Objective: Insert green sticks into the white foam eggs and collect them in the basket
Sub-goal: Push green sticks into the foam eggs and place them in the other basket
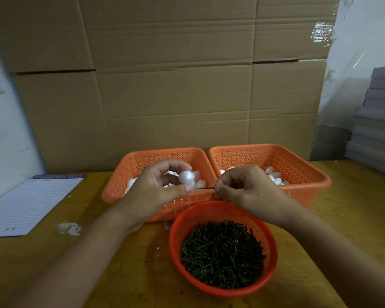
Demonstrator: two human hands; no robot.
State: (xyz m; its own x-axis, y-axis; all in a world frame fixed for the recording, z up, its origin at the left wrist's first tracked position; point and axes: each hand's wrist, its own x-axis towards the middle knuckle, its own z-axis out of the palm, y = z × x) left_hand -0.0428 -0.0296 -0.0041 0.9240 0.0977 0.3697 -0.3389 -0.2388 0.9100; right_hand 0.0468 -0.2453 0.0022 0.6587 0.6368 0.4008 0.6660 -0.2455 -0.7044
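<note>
My left hand pinches a white foam egg between thumb and fingers, above the left orange basket, which holds more foam eggs. My right hand pinches a thin green stick that points left toward the egg, its tip just short of my left thumb. The right orange basket holds several white eggs. A round red basket in front is full of green sticks.
A lined paper pad lies on the wooden table at the left, with white foam crumbs beside it. A cardboard wall stands behind the baskets. Grey stacked sheets sit at the right.
</note>
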